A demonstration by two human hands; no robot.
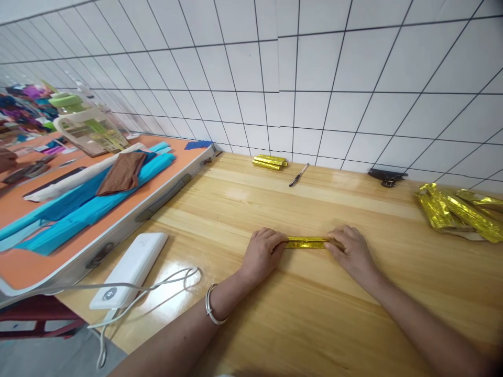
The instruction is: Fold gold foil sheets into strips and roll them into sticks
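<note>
A narrow folded strip of gold foil (306, 242) lies across the middle of the wooden table, between my two hands. My left hand (264, 254) is closed on its left end, with a silvery bangle on the wrist. At the strip's right end, my right hand (351, 251) pinches it between thumb and fingers. Further back, near the wall, lies a small gold foil bundle (269, 162). A heap of loose gold foil (459, 212) sits at the right edge.
A pen (299, 175) and a black clip (388, 177) lie near the tiled wall. On the left are a white power bank (129, 269) with a cable and an orange-topped table (165, 183) bearing blue cloth (90, 207), brown cloth (121, 173) and a green-lidded bottle (67, 103).
</note>
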